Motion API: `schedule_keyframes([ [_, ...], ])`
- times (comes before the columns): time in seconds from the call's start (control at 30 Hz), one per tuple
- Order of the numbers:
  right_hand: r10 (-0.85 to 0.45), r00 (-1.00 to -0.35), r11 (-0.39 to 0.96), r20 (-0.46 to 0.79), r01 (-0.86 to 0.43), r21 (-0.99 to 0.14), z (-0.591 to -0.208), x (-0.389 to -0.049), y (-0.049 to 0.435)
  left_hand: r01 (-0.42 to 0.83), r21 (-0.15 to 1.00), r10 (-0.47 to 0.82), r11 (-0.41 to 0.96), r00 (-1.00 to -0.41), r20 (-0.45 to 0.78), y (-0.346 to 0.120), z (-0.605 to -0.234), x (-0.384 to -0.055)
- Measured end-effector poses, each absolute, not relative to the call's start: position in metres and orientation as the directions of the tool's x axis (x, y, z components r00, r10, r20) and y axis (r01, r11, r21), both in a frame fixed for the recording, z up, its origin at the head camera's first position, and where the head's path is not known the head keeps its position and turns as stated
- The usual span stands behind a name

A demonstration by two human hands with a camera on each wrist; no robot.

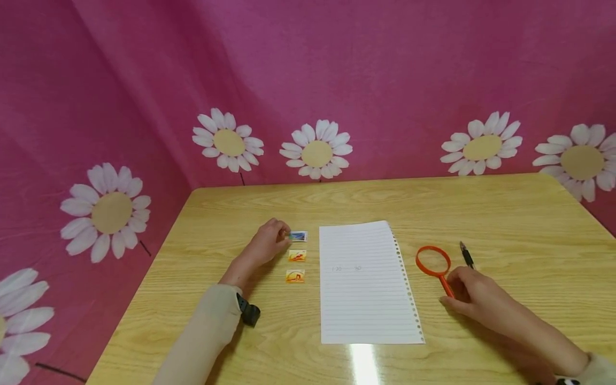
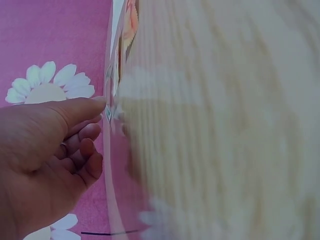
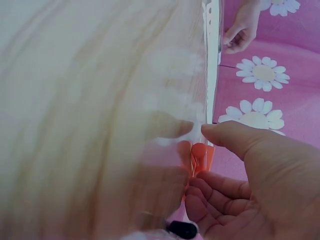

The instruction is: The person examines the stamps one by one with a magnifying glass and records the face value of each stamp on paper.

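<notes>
Blue stamp [image 1: 300, 236] lies at 10 o'clock from the middle of the lined sheet [image 1: 370, 307], heading a column of three; the middle yellow stamp [image 1: 297, 256] and the lower yellow stamp [image 1: 295, 276] lie toward 9 o'clock, apart from each other. The left hand [image 1: 270, 240], fingers bent, has its thumb tip at the blue stamp's left edge; whether it pinches or merely touches, I cannot tell. Between 2 and 3 o'clock of the sheet lies a red magnifying glass [image 1: 435, 266], with the right hand [image 1: 481, 300] at its handle, thumb and fingers loosely parted. A black pen [image 1: 466, 254], partly hidden by that hand, points to 11 o'clock.

As I judge it, the setting-out on the counter [image 1: 366, 206] looks done or nearly so, and faint figures [image 1: 337, 269] stand toward 10 o'clock on the sheet. What seems left: most lines are bare, the glass lies unraised and the pen unheld.
</notes>
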State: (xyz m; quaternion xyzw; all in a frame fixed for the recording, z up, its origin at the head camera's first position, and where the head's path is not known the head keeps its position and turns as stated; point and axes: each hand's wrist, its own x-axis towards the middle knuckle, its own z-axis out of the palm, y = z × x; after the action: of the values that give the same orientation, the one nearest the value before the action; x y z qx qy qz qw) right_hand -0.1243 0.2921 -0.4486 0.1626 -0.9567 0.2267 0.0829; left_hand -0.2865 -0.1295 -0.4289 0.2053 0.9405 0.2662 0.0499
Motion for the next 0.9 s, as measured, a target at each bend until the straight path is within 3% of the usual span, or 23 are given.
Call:
schedule_keyframes([
  [0.3,-0.251,-0.935,0.859,0.250,-0.335,-0.388,-0.450,-0.122,0.287,0.375,0.474,0.425,0.797,-0.905,0.002,-0.128,-0.431,-0.290],
  [0.67,-0.095,-0.988,0.885,0.122,-0.140,-0.444,-0.445,-0.122,0.278,0.371,0.483,0.427,0.794,-0.904,-0.009,-0.128,-0.431,-0.292],
  [0.9,-0.066,-0.989,0.897,0.134,-0.117,-0.426,-0.443,-0.121,0.276,0.377,0.486,0.430,0.789,-0.903,0.001,-0.130,-0.432,-0.292],
])
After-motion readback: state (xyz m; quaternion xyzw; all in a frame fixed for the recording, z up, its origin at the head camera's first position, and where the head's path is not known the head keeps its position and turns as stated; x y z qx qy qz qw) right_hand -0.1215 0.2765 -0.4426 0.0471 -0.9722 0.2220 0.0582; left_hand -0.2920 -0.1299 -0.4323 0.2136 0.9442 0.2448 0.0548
